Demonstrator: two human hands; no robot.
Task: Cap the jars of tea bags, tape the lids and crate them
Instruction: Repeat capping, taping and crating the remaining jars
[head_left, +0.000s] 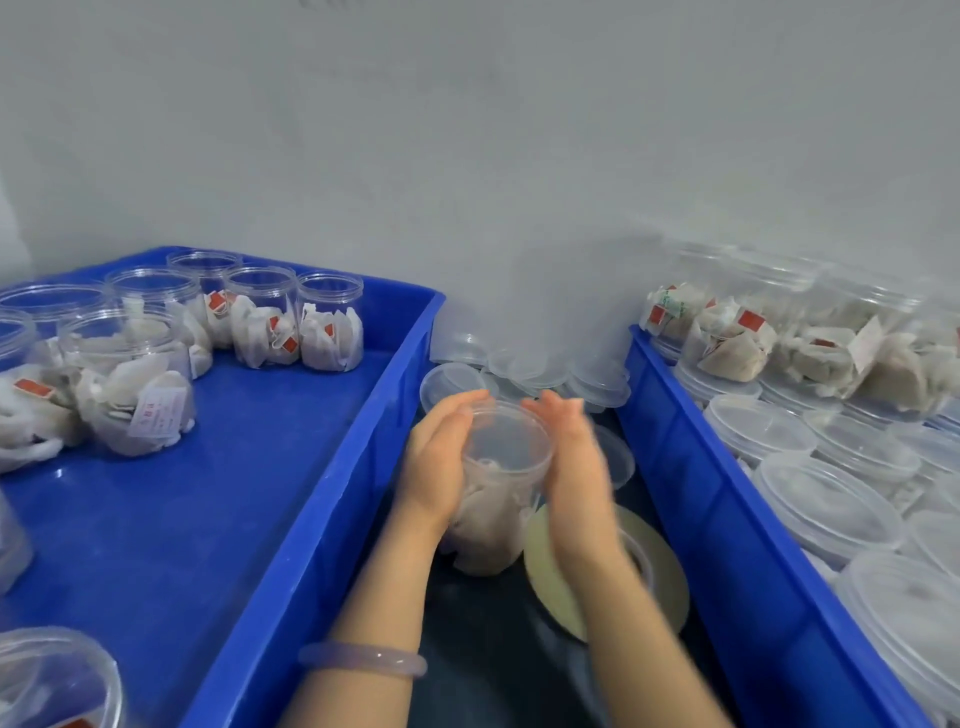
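Jar (493, 499) of tea bags sits at centre frame over the dark table (493, 654), in the gap between two blue crates; whether its base touches the table I cannot tell. Its clear lid (508, 434) is on top. The left hand (441, 462) cups the jar's left side, fingers (467, 405) curved up round the lid's rim. The right hand (571, 457) is blurred and lies flat against the lid's right side, its fingers (558, 410) nearly straight and closed round nothing. A pale bracelet (363, 660) circles the left wrist.

Just below and right of the jar, a tape roll (553, 587) lies flat on the table, partly hidden by the right forearm. Beyond the hands, loose lids (524, 371) are heaped against the wall (467, 156).

At left, the left crate (322, 519) holds open jars (270, 317) of tea bags standing without lids. At right, the right crate (727, 519) is packed with capped jars (826, 493).
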